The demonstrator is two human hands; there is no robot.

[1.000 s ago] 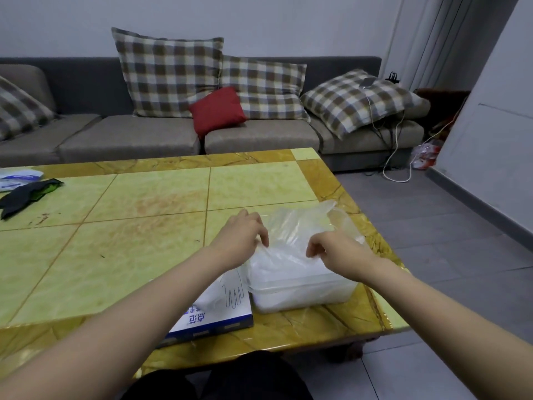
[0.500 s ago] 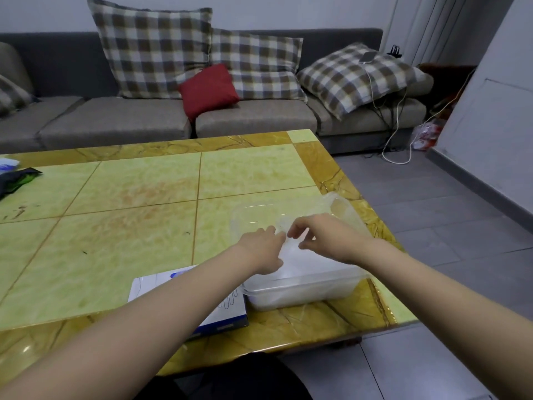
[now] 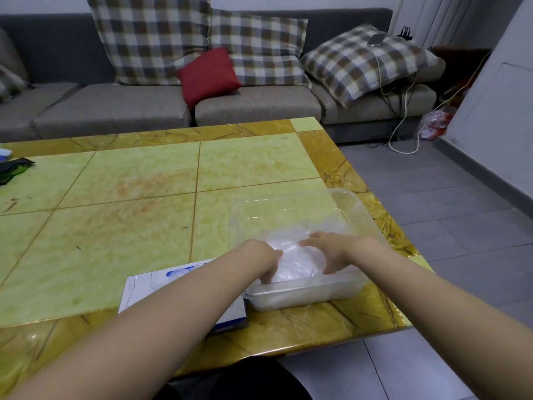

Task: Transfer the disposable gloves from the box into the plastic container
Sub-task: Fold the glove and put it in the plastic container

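— Our left hand [image 3: 264,262] and right hand [image 3: 328,252], what do they do?
— We hold the gloves [image 3: 294,264] from both sides. Our fingers bend round the soft pile, one hand on each side.
— Where are the gloves?
— In the clear tub [image 3: 305,297], at the end near us. The tub sits on the table [image 3: 144,183], by its near right corner.
— And the box [image 3: 150,287]?
— It lies flat just left of the tub, partly under our left arm.
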